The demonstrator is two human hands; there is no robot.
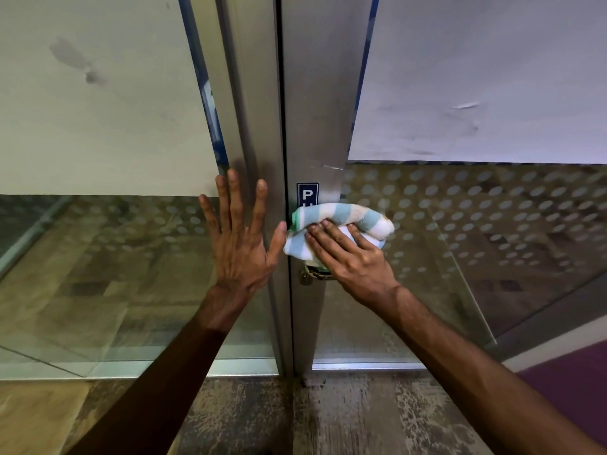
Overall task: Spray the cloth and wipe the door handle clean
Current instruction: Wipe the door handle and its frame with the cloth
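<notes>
My right hand presses a bunched blue-and-white striped cloth against the right door's metal frame, where the handle is; the cloth and hand hide most of the handle. Only a brass-coloured lock piece shows just below the cloth. My left hand lies flat with fingers spread on the left door's frame and glass, its thumb touching the cloth's left edge. No spray bottle is in view.
Two glass doors with silver metal frames meet at a dark seam in the middle. A blue sticker with a white "P" sits above the cloth. The glass carries frosted panels and a dotted band. Worn mottled flooring lies below.
</notes>
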